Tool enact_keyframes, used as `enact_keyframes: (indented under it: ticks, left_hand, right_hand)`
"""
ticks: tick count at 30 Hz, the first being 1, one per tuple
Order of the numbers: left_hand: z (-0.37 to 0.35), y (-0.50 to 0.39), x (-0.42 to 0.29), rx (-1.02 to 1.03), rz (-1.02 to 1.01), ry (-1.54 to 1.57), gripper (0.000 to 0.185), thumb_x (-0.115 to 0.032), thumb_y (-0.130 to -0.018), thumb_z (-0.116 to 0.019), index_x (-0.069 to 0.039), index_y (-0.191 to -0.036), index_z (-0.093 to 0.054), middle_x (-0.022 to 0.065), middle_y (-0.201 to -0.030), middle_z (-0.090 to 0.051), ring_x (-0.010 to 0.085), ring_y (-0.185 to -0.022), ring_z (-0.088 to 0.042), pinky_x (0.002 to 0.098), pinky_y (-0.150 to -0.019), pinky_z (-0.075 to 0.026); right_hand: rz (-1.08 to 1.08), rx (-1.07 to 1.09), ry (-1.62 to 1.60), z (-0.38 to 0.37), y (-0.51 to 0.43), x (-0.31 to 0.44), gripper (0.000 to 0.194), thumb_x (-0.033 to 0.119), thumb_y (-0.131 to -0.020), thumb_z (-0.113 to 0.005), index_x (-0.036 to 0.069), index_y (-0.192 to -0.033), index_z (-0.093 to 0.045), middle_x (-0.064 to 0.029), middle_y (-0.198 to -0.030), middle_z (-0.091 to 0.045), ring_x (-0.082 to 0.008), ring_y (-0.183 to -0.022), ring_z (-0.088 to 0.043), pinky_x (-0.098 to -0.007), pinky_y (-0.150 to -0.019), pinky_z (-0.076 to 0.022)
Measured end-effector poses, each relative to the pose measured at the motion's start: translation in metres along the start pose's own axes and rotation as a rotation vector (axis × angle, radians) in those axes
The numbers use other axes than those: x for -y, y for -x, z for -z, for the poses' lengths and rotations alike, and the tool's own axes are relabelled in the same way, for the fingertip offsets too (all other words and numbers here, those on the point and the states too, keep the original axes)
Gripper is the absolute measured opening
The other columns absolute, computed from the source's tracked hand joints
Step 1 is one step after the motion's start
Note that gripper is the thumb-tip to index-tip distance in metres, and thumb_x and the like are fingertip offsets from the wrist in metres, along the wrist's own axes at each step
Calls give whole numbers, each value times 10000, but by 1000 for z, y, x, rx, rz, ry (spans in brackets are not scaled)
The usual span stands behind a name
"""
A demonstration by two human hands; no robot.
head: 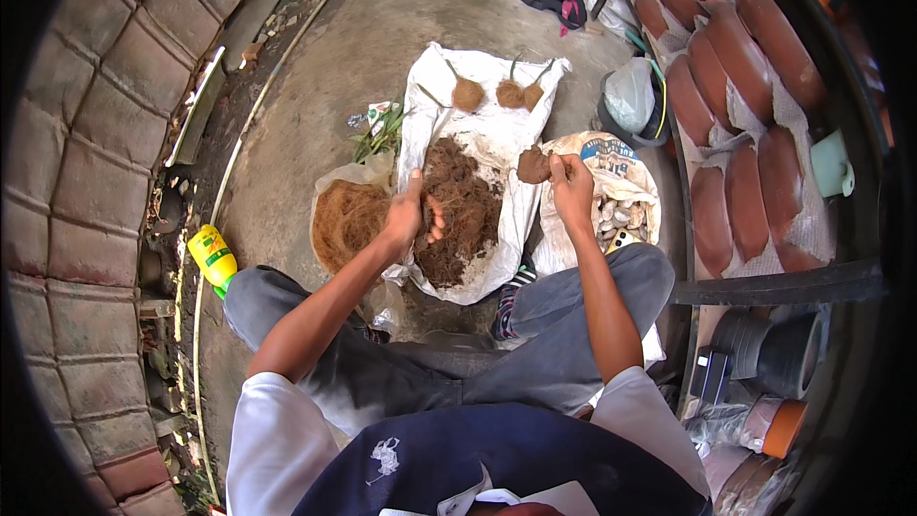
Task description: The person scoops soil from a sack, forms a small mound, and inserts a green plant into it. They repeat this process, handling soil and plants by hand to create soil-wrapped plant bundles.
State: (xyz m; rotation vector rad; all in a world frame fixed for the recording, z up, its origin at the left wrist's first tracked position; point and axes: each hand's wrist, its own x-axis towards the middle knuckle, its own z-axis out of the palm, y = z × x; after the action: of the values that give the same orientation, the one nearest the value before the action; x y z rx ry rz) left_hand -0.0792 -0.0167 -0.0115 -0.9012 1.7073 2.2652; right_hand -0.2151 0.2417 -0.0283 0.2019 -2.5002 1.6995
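Observation:
My right hand (573, 190) pinches a flat, ragged brown clump (534, 165), perhaps soil or fibre, above the edge of a white woven sack (519, 215). To its left, my left hand (410, 213) hovers with thumb raised and fingers apart, nothing visible in it. Below that hand, dark brown soil mixed with fibre (458, 211) is heaped on the sack. At the sack's far end lie several fibre-wrapped balls (468, 94) with green leaves sticking out. Light brown coconut-like fibre (349, 218) fills a plastic bag beside my left forearm.
At right, a printed sack (573, 229) holds stones (616, 216) and a phone (622, 239). Behind it stands a black bucket (648, 127). A shelf carries reddish-brown pots (777, 186). A yellow bottle (212, 256) stands by my left knee; cut leaves (380, 130) lie beside the white sack.

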Motion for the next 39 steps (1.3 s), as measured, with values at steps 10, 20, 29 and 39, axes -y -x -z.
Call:
enact_keyframes:
  ticks: [10, 20, 29, 39]
  left_hand:
    - [6, -19, 11, -223, -186, -61, 701, -670, -975, -360, -58, -676, -526, 63, -535, -502, 166, -420, -482, 316, -407, -370]
    - [8, -33, 48, 8, -158, -146, 165, -163, -964, -601, -21, -1024, -544, 15, -751, -563, 106, -604, -508, 270, -520, -431]
    - [4, -36, 49, -82, -245, -183, 177, -199, -988, -585, -53, -1080, -544, 4, -792, -568, 82, -661, -522, 264, -575, -437]
    - [7, -29, 53, 152, -35, -29, 215, -194, -1019, -515, -10, -1130, -496, 67, -736, -565, 148, -557, -577, 309, -499, -490]
  right_hand:
    - [33, -98, 85, -16, 3, -16, 260, 222, -943, -622, -31, -883, -620, -184, -795, -653, -289, -759, -637, -378, -745, -480]
    - [6, -39, 218, -50, 18, -64, 266, 232, -900, -652, -30, -856, -650, -223, -839, -673, -392, -811, -653, -441, -741, -489]
    - [54, 8, 269, -60, 21, -67, 293, 253, -917, -652, -32, -848, -642, -185, -804, -669, -345, -755, -646, -410, -709, -488]
    - [62, 256, 417, -53, 29, -72, 251, 243, -919, -638, -6, -891, -650, -200, -925, -665, -390, -864, -631, -454, -765, -490]
